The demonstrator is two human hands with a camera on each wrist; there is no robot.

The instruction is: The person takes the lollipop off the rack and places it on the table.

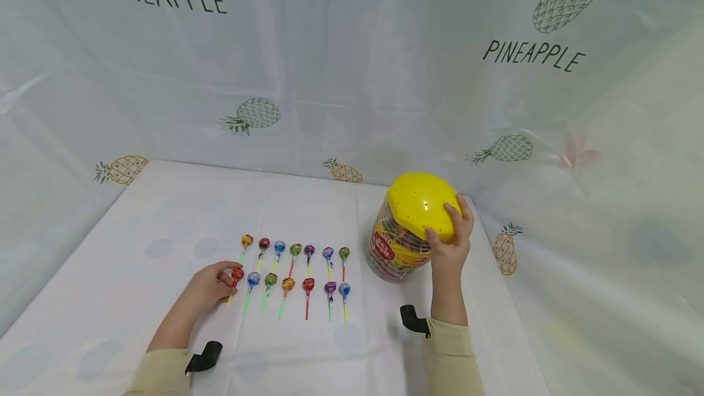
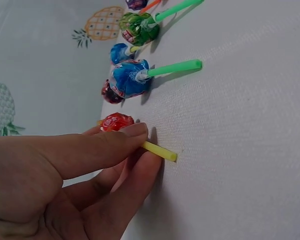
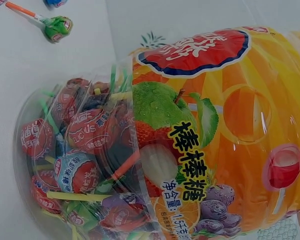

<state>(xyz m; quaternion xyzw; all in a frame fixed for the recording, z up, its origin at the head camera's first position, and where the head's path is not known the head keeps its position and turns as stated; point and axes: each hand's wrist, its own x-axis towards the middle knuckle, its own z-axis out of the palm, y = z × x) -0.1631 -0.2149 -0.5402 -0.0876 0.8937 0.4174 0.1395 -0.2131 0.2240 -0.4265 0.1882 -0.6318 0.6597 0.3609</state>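
My left hand [image 1: 210,288] pinches a red-wrapped lollipop [image 1: 237,274] at the left end of the nearer row. In the left wrist view its yellow stick [image 2: 160,151] pokes out between thumb and finger, close to the cloth. My right hand [image 1: 452,234] rests on the yellow lid [image 1: 420,200] of a big clear jar [image 1: 393,249], fingers spread over the lid's right side. Through the jar's wall, the right wrist view shows many wrapped lollipops [image 3: 85,170] below a fruit-printed label [image 3: 215,130].
Two rows of lollipops lie on the white tablecloth [image 1: 308,359], among them a blue one [image 1: 253,278] beside the held one and a green one [image 1: 344,253] nearest the jar. A pineapple-printed curtain [image 1: 352,66] rises behind the table and along its sides.
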